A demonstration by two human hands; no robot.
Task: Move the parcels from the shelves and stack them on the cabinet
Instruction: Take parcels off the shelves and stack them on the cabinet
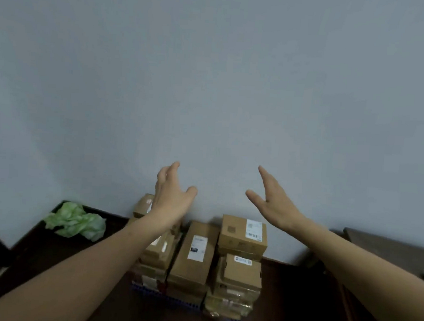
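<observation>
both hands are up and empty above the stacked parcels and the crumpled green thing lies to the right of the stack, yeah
No. The head view shows the crumpled green thing to the left of the stacked parcels, not the right. The rest holds: left hand and right hand are up and empty above them.

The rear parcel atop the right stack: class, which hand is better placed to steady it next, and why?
Right, probably. The right hand hovers open nearest that parcel; the left hand, also open, is over the left stack.
</observation>
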